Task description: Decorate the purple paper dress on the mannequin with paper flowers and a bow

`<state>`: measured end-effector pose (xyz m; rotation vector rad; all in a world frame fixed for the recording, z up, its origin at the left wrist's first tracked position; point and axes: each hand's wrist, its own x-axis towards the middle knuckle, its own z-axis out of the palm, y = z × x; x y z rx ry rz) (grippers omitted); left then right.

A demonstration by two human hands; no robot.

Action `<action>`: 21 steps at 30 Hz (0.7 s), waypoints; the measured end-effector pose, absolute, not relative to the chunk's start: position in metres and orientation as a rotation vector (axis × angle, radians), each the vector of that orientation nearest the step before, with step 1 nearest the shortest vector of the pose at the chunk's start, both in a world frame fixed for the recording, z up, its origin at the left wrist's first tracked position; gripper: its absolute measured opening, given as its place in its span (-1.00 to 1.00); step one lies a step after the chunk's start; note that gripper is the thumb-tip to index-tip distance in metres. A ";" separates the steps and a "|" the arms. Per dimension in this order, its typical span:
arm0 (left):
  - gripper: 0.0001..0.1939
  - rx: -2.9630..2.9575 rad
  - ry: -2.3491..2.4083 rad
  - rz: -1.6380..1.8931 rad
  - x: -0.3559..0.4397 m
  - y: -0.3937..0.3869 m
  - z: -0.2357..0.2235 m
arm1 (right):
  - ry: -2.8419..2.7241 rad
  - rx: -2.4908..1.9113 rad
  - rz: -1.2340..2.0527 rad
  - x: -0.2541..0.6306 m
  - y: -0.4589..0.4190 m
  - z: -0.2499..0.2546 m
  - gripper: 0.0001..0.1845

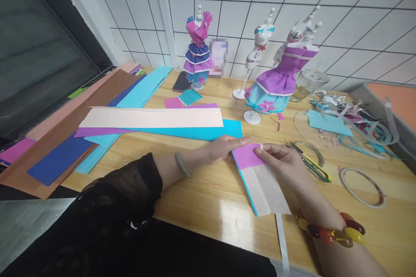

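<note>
Between my hands is a layered sheet of crepe paper (264, 188), pale in its lower part, with a purple piece (248, 156) across the top and a blue strip along its left edge. My left hand (224, 149) grips its upper left edge, fingers lying along the top and the thumb mostly hidden. The thumb and fingers of my right hand (281, 158) pinch the upper right corner, where a small pale bit shows. A narrow white strip (282, 242) hangs from under the sheet's lower end over the table edge.
Long crepe paper strips (152, 117) lie stacked at the left. Dressed mini mannequins (198, 52) stand at the back, near a phone (182, 81). To the right are a green cutter knife (315, 166), a tape ring (362, 187), a glass jar (308, 82) and ribbon scraps.
</note>
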<state>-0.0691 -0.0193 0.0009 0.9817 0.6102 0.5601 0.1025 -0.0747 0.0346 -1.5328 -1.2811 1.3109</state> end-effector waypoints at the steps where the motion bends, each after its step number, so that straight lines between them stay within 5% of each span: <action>1: -0.52 1.057 0.620 0.516 -0.071 -0.019 0.002 | -1.338 -1.527 1.312 0.103 -0.074 0.034 -0.71; 16: -0.65 1.460 0.610 0.321 -0.078 -0.016 -0.001 | -1.431 -1.480 1.366 0.104 -0.073 0.031 -0.63; 21: -0.63 1.335 0.745 0.450 -0.077 -0.015 0.004 | -1.552 -1.727 0.728 0.131 -0.056 0.022 -0.61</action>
